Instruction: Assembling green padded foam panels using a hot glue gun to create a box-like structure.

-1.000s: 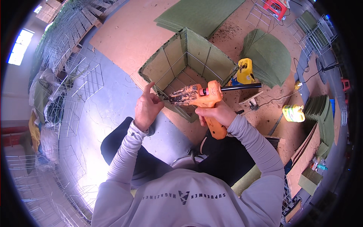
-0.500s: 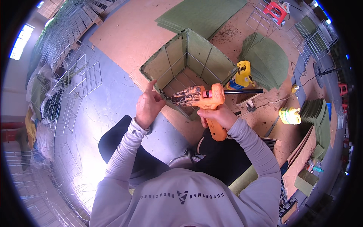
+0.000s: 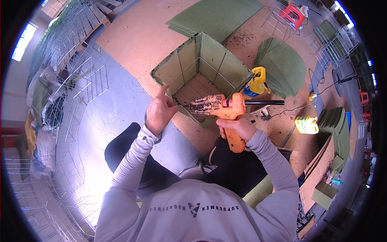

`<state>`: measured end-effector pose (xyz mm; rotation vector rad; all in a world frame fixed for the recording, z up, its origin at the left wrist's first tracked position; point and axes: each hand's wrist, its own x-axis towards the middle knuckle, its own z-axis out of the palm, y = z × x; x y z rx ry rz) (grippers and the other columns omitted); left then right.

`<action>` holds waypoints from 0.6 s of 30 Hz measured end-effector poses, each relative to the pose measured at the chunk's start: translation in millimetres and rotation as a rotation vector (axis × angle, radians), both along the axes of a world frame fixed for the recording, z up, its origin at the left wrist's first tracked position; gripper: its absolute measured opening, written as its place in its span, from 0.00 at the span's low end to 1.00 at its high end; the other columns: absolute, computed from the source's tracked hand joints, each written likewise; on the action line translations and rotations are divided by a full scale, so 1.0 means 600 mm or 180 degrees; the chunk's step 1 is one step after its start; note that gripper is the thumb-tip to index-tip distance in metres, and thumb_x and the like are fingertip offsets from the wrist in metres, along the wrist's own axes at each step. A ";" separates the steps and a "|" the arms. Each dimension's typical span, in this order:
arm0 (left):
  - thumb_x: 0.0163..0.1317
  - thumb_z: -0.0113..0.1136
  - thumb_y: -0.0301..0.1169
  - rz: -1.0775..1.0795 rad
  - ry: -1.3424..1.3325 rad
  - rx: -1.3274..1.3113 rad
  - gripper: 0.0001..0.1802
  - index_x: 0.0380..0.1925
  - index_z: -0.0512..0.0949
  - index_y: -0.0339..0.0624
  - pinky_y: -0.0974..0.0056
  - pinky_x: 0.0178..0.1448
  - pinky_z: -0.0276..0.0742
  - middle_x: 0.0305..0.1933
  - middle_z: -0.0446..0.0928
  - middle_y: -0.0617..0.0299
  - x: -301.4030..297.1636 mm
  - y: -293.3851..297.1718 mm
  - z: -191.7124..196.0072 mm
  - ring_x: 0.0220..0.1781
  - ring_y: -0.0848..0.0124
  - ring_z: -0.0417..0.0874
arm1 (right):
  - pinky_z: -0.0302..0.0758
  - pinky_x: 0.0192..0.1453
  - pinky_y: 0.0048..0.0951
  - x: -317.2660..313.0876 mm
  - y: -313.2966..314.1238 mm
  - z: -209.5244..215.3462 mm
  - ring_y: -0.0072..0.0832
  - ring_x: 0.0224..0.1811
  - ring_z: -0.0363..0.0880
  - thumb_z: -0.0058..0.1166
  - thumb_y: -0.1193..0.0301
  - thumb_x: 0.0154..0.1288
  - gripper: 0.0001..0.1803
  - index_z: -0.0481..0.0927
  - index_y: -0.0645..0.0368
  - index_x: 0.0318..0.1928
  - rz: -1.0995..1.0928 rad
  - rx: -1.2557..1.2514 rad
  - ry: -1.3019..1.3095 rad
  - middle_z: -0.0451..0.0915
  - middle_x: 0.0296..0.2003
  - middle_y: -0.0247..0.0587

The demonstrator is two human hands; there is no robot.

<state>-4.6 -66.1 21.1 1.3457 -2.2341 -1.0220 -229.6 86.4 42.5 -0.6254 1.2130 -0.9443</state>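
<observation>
I held the orange glue gun (image 3: 225,111) in my right hand (image 3: 238,127), fingers wrapped round its grip, left hand (image 3: 159,111) at the green-lined wire box (image 3: 201,72) rim, forefinger raised, other fingers curled.

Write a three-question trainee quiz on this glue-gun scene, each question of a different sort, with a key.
1. True or false: the right hand holds the orange glue gun by its handle.
2. The left hand is at which part of the green-lined wire box? A) its near edge B) its far corner C) its floor
3. Fill in: the yellow bottle stands just outside the box's ___ side, as the camera sees it.

Key: 1 true; 2 A; 3 right.
</observation>
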 end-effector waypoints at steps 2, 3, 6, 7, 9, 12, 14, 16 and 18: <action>0.43 0.61 0.23 0.0003 0.0016 0.0008 0.39 0.60 0.61 0.33 0.67 0.32 0.74 0.22 0.78 0.59 -0.001 0.003 -0.001 0.24 0.72 0.78 | 0.72 0.25 0.26 0.000 0.002 0.003 0.25 0.19 0.75 0.58 0.69 0.59 0.12 0.71 0.62 0.39 -0.0025 0.0015 -0.0020 0.75 0.21 0.37; 0.43 0.61 0.23 -0.0022 0.0009 0.0034 0.40 0.60 0.61 0.33 0.67 0.32 0.74 0.22 0.78 0.59 -0.002 0.006 -0.001 0.24 0.72 0.78 | 0.73 0.27 0.26 0.000 0.003 0.005 0.25 0.21 0.75 0.58 0.69 0.60 0.11 0.73 0.62 0.38 0.0041 0.0019 0.0008 0.75 0.22 0.36; 0.43 0.62 0.23 -0.0033 -0.0004 0.0068 0.40 0.61 0.61 0.33 0.67 0.33 0.74 0.22 0.78 0.59 -0.003 0.012 0.001 0.24 0.72 0.79 | 0.74 0.29 0.27 0.004 0.003 0.002 0.25 0.23 0.75 0.57 0.68 0.61 0.11 0.74 0.62 0.37 0.0040 0.0027 0.0000 0.75 0.23 0.35; 0.43 0.62 0.23 -0.0014 -0.0014 0.0076 0.40 0.61 0.61 0.34 0.67 0.33 0.74 0.22 0.78 0.59 -0.003 0.014 0.002 0.24 0.72 0.79 | 0.74 0.29 0.27 0.005 0.003 0.001 0.24 0.23 0.75 0.57 0.68 0.61 0.11 0.74 0.62 0.37 -0.0020 0.0030 -0.0041 0.75 0.23 0.35; 0.43 0.62 0.23 -0.0017 0.0005 0.0104 0.40 0.61 0.61 0.34 0.67 0.33 0.74 0.22 0.78 0.59 -0.002 0.017 -0.004 0.24 0.72 0.79 | 0.74 0.29 0.27 0.005 0.003 0.003 0.24 0.23 0.75 0.58 0.68 0.61 0.11 0.74 0.63 0.38 -0.0026 0.0054 -0.0018 0.75 0.23 0.35; 0.44 0.62 0.22 0.0031 0.0068 0.0139 0.40 0.61 0.60 0.33 0.68 0.33 0.74 0.22 0.78 0.59 -0.001 0.024 -0.005 0.24 0.72 0.79 | 0.74 0.29 0.27 0.004 0.006 0.009 0.24 0.23 0.75 0.58 0.68 0.61 0.12 0.74 0.63 0.39 0.0013 0.0073 0.0011 0.75 0.24 0.35; 0.44 0.62 0.22 0.0077 0.0123 0.0151 0.41 0.62 0.59 0.33 0.68 0.33 0.74 0.22 0.78 0.59 -0.002 0.030 -0.009 0.24 0.72 0.79 | 0.74 0.29 0.27 0.001 0.010 0.011 0.24 0.23 0.75 0.58 0.68 0.60 0.12 0.74 0.63 0.39 0.0053 0.0074 0.0030 0.76 0.24 0.35; 0.44 0.62 0.21 0.0193 0.0378 0.0133 0.41 0.63 0.57 0.33 0.68 0.33 0.75 0.23 0.79 0.59 -0.002 0.036 -0.018 0.25 0.73 0.79 | 0.76 0.31 0.27 -0.003 0.013 0.010 0.25 0.24 0.77 0.59 0.68 0.60 0.12 0.74 0.63 0.39 0.0082 0.0156 0.0165 0.77 0.25 0.37; 0.45 0.62 0.20 0.0258 0.0444 0.0161 0.42 0.63 0.57 0.32 0.68 0.33 0.75 0.23 0.79 0.59 -0.004 0.046 -0.023 0.24 0.73 0.78 | 0.76 0.30 0.28 0.000 0.017 0.013 0.26 0.24 0.78 0.60 0.68 0.59 0.13 0.73 0.63 0.39 -0.0029 0.0167 0.0098 0.77 0.25 0.38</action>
